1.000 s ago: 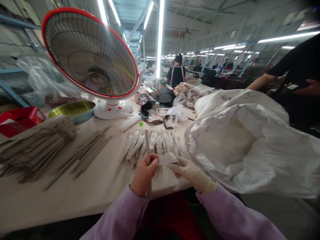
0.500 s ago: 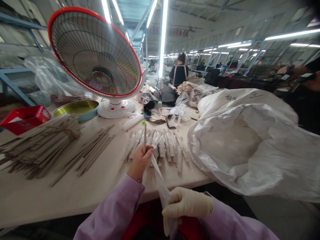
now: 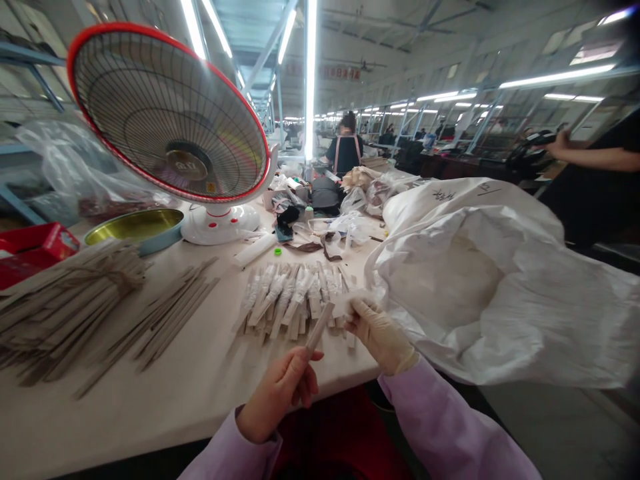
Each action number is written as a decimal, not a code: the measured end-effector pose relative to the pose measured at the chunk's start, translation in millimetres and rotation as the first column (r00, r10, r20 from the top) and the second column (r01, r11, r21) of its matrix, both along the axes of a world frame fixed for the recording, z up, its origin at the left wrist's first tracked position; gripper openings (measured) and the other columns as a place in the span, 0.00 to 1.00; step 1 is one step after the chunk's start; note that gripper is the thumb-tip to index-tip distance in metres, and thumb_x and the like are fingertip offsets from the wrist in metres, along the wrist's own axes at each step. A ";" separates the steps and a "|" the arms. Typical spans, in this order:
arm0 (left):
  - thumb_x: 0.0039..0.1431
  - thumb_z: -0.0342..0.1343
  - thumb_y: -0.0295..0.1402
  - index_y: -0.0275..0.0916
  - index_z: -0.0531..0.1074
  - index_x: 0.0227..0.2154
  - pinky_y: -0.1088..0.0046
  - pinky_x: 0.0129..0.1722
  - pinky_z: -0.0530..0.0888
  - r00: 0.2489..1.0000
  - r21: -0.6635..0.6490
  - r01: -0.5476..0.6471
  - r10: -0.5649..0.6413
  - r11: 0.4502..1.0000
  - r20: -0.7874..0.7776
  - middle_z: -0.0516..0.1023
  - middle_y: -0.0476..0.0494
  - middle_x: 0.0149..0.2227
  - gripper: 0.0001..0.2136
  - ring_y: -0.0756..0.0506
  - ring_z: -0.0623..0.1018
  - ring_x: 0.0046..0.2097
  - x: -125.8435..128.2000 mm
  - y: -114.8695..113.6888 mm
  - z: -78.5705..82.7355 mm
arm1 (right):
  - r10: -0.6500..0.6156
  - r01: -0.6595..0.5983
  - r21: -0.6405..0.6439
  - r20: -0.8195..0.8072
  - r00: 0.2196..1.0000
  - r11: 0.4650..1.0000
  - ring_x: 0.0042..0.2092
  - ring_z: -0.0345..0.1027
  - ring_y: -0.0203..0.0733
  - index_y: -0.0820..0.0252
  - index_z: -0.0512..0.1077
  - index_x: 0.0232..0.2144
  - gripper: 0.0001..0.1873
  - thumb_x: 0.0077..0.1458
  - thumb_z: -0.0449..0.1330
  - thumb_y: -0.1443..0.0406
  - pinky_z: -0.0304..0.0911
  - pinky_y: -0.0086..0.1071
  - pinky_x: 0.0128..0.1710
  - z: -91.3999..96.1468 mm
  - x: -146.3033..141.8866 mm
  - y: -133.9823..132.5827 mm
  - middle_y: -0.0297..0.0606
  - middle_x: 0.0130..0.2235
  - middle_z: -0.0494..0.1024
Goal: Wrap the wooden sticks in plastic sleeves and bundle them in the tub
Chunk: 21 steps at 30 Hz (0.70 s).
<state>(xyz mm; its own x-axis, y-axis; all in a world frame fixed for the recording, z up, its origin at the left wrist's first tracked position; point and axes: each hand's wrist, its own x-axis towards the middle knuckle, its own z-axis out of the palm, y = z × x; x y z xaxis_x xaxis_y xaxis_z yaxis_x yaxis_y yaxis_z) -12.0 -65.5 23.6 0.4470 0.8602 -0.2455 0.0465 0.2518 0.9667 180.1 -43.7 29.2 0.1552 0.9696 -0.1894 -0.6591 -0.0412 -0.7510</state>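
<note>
My left hand (image 3: 283, 390) is bare and closed around the lower end of a flat grey-brown strip (image 3: 320, 327), which tilts up to the right. A thin cream glove covers my right hand (image 3: 377, 333). Its fingers pinch a piece of translucent plastic film (image 3: 343, 305), close to the strip's upper end; whether film and strip touch I cannot tell. Just beyond both hands, a row of similar strips wrapped in white film (image 3: 285, 293) lies on the table (image 3: 200, 393).
Left are loose strips (image 3: 175, 320) and a tied bundle (image 3: 65, 307). Behind stand a red-rimmed fan-shaped heater (image 3: 170, 113), a brass-coloured basin (image 3: 140, 230) and a red box (image 3: 37, 250). A large white sack (image 3: 480, 287) fills the right. A green ring (image 3: 277, 251) lies behind the row; people are beyond.
My right hand has risen from the table's front edge to beside the strip, with the film. My left hand has come lower and nearer, tilting the strip rightward. The view has shifted slightly.
</note>
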 end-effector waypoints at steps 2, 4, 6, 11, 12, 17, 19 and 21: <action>0.51 0.47 0.52 0.35 0.72 0.35 0.79 0.15 0.57 1.000 -0.005 0.005 -0.005 1.000 0.006 0.70 0.48 0.19 0.23 0.53 0.67 0.16 0.4 -0.4 -2.5 | 0.010 -0.010 -0.011 -0.008 1.000 1.000 0.25 0.67 0.33 0.58 0.70 0.23 0.12 0.35 0.69 0.62 0.62 0.30 0.28 -0.8 -1.0 -0.7 0.29 0.24 0.74; 0.52 0.46 0.52 0.35 0.71 0.36 0.80 0.15 0.57 1.000 -0.022 0.018 -0.018 1.000 0.003 0.71 0.48 0.19 0.24 0.53 0.68 0.16 1.9 0.2 -5.7 | 0.070 -0.070 -0.019 0.019 0.997 0.997 0.27 0.68 0.34 0.59 0.71 0.25 0.12 0.36 0.69 0.63 0.63 0.30 0.29 -0.3 -2.8 -2.6 0.31 0.26 0.75; 0.52 0.47 0.52 0.34 0.71 0.35 0.80 0.15 0.56 0.999 -0.042 0.033 -0.033 0.999 0.003 0.71 0.47 0.19 0.24 0.53 0.68 0.16 3.7 0.1 -9.0 | 0.124 -0.124 -0.014 0.053 0.991 0.992 0.28 0.69 0.34 0.59 0.72 0.28 0.11 0.38 0.68 0.63 0.62 0.28 0.29 -0.3 -5.0 -4.6 0.32 0.28 0.76; 0.52 0.47 0.51 0.36 0.72 0.34 0.79 0.15 0.57 0.999 -0.051 0.036 -0.034 0.998 0.030 0.72 0.46 0.19 0.22 0.52 0.69 0.16 2.2 -3.0 -10.4 | 0.084 -0.086 0.029 0.050 0.995 0.996 0.29 0.65 0.31 0.59 0.73 0.28 0.12 0.37 0.68 0.65 0.60 0.26 0.28 -5.8 -4.7 -1.9 0.29 0.27 0.74; 0.52 0.48 0.52 0.36 0.72 0.34 0.78 0.15 0.57 0.999 -0.047 0.030 -0.029 0.998 0.025 0.72 0.46 0.19 0.22 0.51 0.69 0.17 1.4 -3.6 -9.3 | 0.051 -0.052 0.027 0.038 0.998 0.998 0.26 0.63 0.30 0.59 0.72 0.24 0.10 0.37 0.68 0.65 0.59 0.25 0.26 -7.1 -3.3 -0.1 0.28 0.24 0.72; 0.50 0.48 0.53 0.36 0.72 0.33 0.77 0.15 0.57 0.999 -0.024 0.029 -0.030 0.999 -0.023 0.72 0.46 0.18 0.23 0.51 0.69 0.16 3.4 -4.5 -6.7 | 0.001 -0.003 -0.033 -0.045 0.999 0.999 0.23 0.61 0.30 0.59 0.70 0.22 0.11 0.35 0.69 0.63 0.59 0.25 0.22 -10.5 1.2 6.2 0.27 0.21 0.70; 0.52 0.45 0.53 0.35 0.71 0.34 0.78 0.15 0.57 0.998 -0.007 0.042 -0.042 0.999 -0.043 0.72 0.47 0.19 0.24 0.52 0.69 0.17 6.3 -4.3 -9.1 | 0.018 -0.020 -0.037 -0.055 0.998 0.999 0.23 0.63 0.30 0.59 0.71 0.22 0.11 0.35 0.69 0.63 0.59 0.25 0.22 -10.9 1.5 6.3 0.28 0.22 0.72; 0.53 0.44 0.52 0.35 0.70 0.35 0.79 0.16 0.57 0.996 0.007 0.056 -0.055 0.998 -0.068 0.72 0.48 0.19 0.23 0.53 0.69 0.17 8.6 -4.2 -12.1 | 0.029 -0.031 -0.033 -0.061 0.998 0.999 0.23 0.63 0.30 0.59 0.71 0.22 0.11 0.35 0.70 0.63 0.60 0.25 0.23 -10.8 2.0 5.5 0.28 0.22 0.72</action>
